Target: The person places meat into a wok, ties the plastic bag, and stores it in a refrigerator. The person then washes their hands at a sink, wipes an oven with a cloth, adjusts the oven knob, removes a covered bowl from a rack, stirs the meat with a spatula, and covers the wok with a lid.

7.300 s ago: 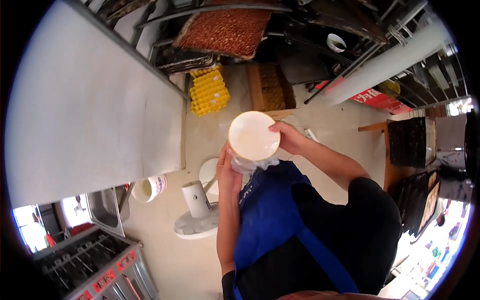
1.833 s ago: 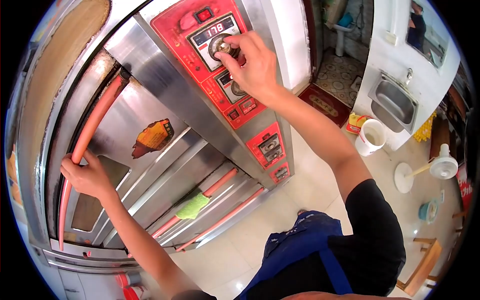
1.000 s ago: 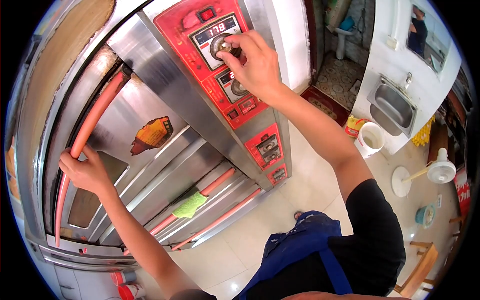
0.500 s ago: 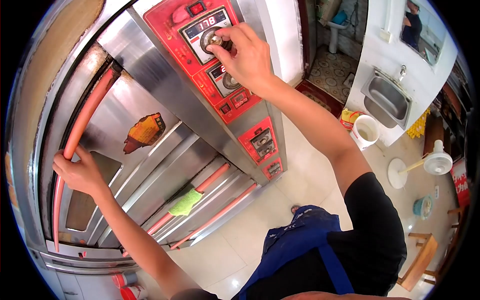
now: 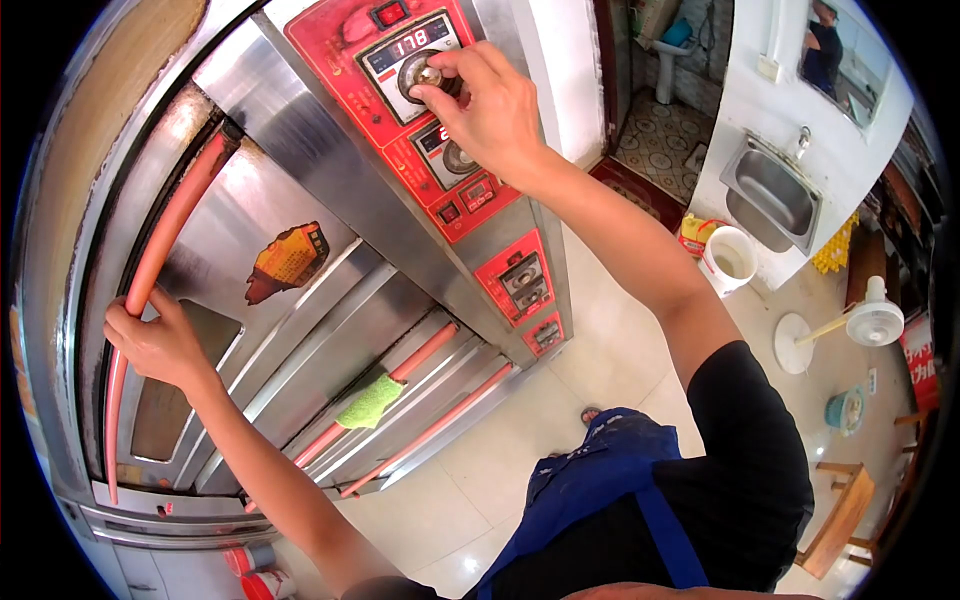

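Observation:
My right hand [image 5: 490, 108] pinches the round control knob [image 5: 425, 76] on the red panel [image 5: 345, 60] of a steel oven. Just above the knob, a red display [image 5: 411, 42] reads 178. A second dial [image 5: 458, 158] sits below, partly behind my hand. At the left, my left hand [image 5: 158, 335] is wrapped round the long pink door handle [image 5: 180, 205]. Beside that handle the steel door carries a torn orange sticker [image 5: 288, 262] and a dark window [image 5: 190, 385].
A green cloth [image 5: 371, 402] hangs on a lower handle. To the right are a white bucket [image 5: 729, 258], a steel sink [image 5: 772, 192], a fan [image 5: 874, 322], a blue-green basket [image 5: 845, 411] and a wooden stool [image 5: 838, 522]. Red buckets [image 5: 268, 584] stand at the lower left.
The bowl-like white item held earliest is gone from my hands, and the view has moved to the oven. Since then both hands have kept their places on the knob and handle; the view shifted slightly.

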Demonstrator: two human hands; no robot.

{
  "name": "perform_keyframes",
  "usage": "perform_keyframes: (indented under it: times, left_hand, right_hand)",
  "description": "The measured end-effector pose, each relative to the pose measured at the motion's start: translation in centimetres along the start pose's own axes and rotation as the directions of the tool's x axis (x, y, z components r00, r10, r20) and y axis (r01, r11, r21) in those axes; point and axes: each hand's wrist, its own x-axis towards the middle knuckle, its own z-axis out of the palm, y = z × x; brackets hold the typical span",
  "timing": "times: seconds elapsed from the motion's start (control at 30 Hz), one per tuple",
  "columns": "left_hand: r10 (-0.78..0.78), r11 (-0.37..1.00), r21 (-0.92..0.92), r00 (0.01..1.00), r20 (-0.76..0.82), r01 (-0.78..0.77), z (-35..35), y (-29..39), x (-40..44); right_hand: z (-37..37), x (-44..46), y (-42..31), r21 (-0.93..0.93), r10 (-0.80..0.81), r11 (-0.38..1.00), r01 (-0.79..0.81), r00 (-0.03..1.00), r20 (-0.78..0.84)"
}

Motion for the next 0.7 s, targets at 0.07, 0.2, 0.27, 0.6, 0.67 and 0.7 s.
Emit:
perform_keyframes:
  times: [0.07,0.2,0.27,0.6,0.67,0.7]
  left_hand:
    - [-0.025,1.0,0.003,0.999,0.025,0.025,0.0,0.0,0.0]
    - [-0.015,1.0,0.001,1.0,0.011,0.015,0.1,0.0,0.0]
    - [0.002,1.0,0.002,1.0,-0.008,-0.002,0.2,-0.1,0.0]
    - [-0.057,0.998,0.018,0.998,0.028,0.056,-0.1,0.7,-0.7]
    - [-0.047,0.999,0.006,0.999,0.017,0.047,0.2,0.4,-1.4]
    - [-0.05,0.999,0.003,0.999,0.018,0.05,-0.6,0.8,-1.8]
  right_hand:
    - [0.0,0.0,0.0,-0.006,-0.002,1.0,0.002,1.0,-0.001]
    - [0.1,-0.1,0.0,-0.009,-0.005,1.0,0.005,1.0,-0.01]
    - [0.1,-0.1,0.0,-0.015,-0.009,1.0,0.009,1.0,-0.014]
    - [-4.2,-2.9,-1.5,0.045,-0.013,0.999,0.011,0.999,0.053]
    - [-6.8,-7.0,-1.2,0.072,0.015,0.997,-0.028,0.985,0.171]
    - [-8.4,-10.2,-1.2,0.075,0.052,0.995,-0.072,0.968,0.246]
